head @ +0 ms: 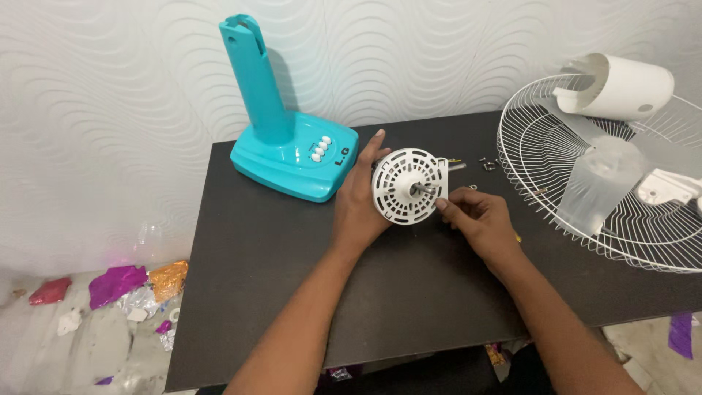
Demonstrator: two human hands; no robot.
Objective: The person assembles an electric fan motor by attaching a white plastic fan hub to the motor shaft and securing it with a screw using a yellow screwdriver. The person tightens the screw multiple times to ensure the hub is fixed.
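left hand [360, 199] cups the white fan motor housing [406, 186] from behind, holding it upright on the black table [278, 241]; right hand [479, 218] pinches in at its lower right edge, fingertips closed, though on what i cannot tell. the fan sits in pieces: left of the housing stands the teal base [292, 150], bare of any motor; right of it lie small screws [486, 164], the wire guard [585, 183] with clear blades and a white rear cover [621, 86]. so nothing looks joined yet.
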